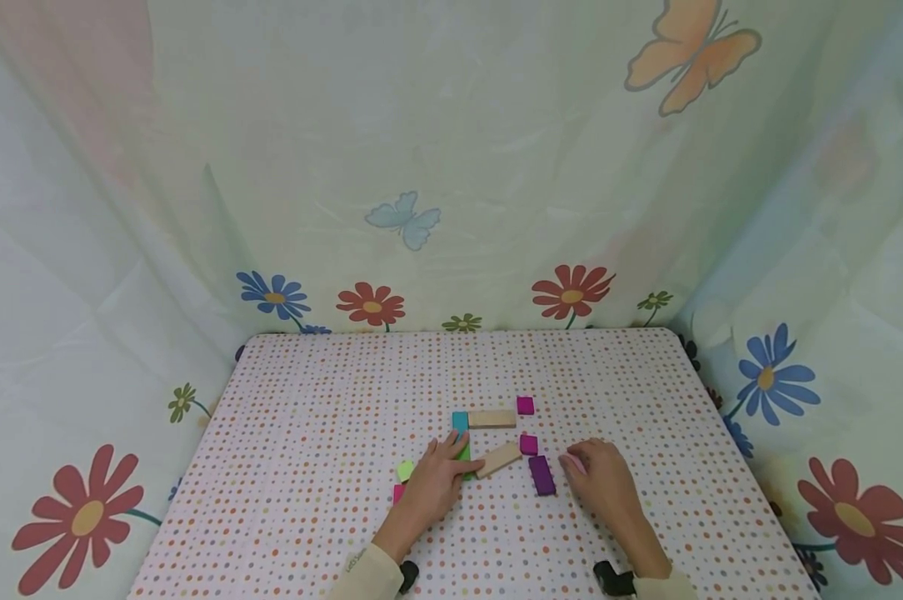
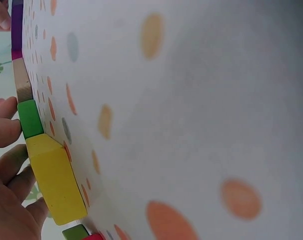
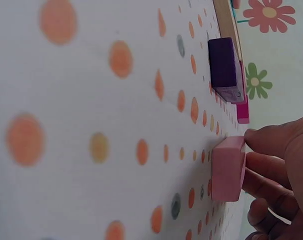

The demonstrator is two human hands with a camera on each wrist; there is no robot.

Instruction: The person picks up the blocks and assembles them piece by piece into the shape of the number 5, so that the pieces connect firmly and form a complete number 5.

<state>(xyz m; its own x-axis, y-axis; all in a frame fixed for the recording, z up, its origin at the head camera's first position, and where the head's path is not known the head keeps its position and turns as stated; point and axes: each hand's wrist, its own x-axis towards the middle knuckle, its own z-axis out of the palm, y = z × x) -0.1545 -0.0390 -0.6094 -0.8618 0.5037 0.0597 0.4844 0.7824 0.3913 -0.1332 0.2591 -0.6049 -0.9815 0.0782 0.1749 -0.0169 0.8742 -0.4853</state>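
From here I see a whitish surface [image 1: 309,400] dotted orange, grey and mustard, a pink block [image 3: 226,172], purple block [image 1: 541,476], yellow block [image 2: 58,185], green block [image 2: 30,119], tan planks [image 1: 492,419], magenta cubes [image 1: 526,406], one distant block [image 1: 461,421] perhaps turquoise, and pale cloth [image 1: 286,167] patterned with red and blue flowers [image 1: 87,518]

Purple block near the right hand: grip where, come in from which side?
I'd pinch the purple block across its long sides, toward the near end, from above. It's lying down with both long sides exposed; its far end sits close to a magenta block, likely leaving little finger room.
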